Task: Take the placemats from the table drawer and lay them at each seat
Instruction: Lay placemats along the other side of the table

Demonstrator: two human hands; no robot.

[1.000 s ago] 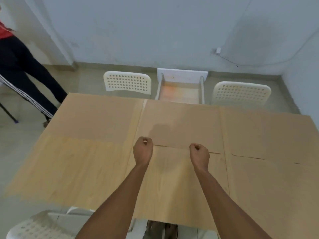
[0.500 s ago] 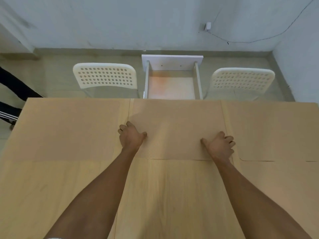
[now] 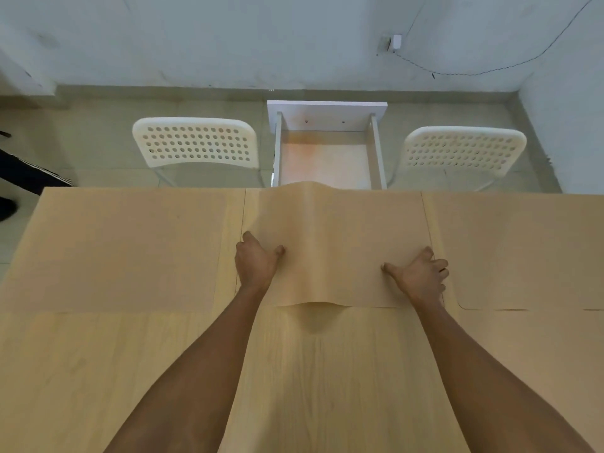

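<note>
placemat: light tan
table: pale wood with lines
chairs: white with round holes
drawer: white

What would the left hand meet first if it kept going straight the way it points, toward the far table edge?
Likely nothing solid: the left hand would slide along the middle placemat, past the table edge, near the open drawer beside the left white chair. Depth is unclear.

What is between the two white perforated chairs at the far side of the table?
In the head view, the open white drawer lies between the left chair and the right chair; its bottom looks bare.
</note>
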